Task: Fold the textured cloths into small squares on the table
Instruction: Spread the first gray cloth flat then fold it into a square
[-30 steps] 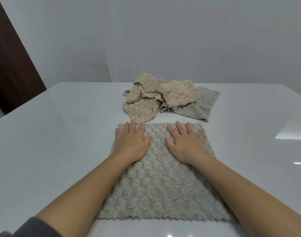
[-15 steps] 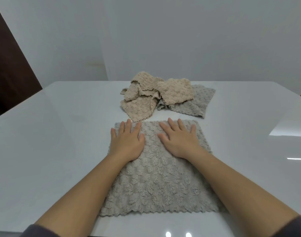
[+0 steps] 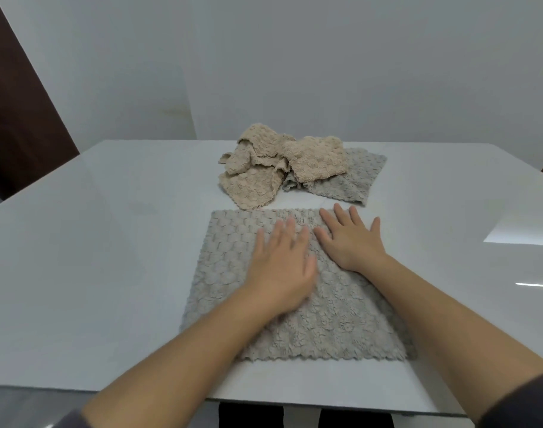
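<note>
Cloth point(image 3: 233, 242) lies flat on the bench point(image 3: 94, 242), near-square, scalloped edge toward the person, long axis unclear. Left hand point(image 3: 279, 270) and right hand point(image 3: 353, 245) rest on its far half, each grip apart, fingers straight.

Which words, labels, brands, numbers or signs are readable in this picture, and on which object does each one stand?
None: no text can be read anywhere.
The spread grey cloth under the left hand and right hand shows no tag or print.
The beige cloths, the far grey cloth, the white table and the wall show no writing.
</note>
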The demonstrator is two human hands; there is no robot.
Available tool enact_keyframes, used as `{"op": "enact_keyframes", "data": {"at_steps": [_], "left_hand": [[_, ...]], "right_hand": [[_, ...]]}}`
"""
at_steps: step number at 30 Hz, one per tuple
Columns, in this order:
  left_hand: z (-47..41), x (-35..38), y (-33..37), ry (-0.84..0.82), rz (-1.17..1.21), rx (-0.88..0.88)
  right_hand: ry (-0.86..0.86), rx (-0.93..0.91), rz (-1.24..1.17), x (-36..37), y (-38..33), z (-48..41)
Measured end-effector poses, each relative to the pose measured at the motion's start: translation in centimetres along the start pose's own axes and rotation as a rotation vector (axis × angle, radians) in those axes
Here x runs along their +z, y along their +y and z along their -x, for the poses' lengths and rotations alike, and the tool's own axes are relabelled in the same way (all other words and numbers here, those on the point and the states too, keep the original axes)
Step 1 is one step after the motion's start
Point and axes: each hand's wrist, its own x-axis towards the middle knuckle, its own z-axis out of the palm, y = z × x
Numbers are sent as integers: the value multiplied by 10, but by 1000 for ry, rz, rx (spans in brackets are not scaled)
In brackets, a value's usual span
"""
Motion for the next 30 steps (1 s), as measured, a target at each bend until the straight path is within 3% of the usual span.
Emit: {"op": "enact_keyframes", "data": {"at_steps": [12,18,21,25,30], "left_hand": [[76,-8,-88,-34,-53,-201],[79,-8,-90,-28,-53,-231],[78,-8,-89,-24,-57,-233],[78,-9,-89,-27,-62,-238],[79,-9,-88,-25,-81,-237]], "right_hand": [[-14,-9,-18,0,2,0],[51,18,-40,-10,-10,10],[111,-81,-41,-19,-42,35],[-1,-246,-71,-9,-93,79],[-66,-290,-55,11,-105,100]]}}
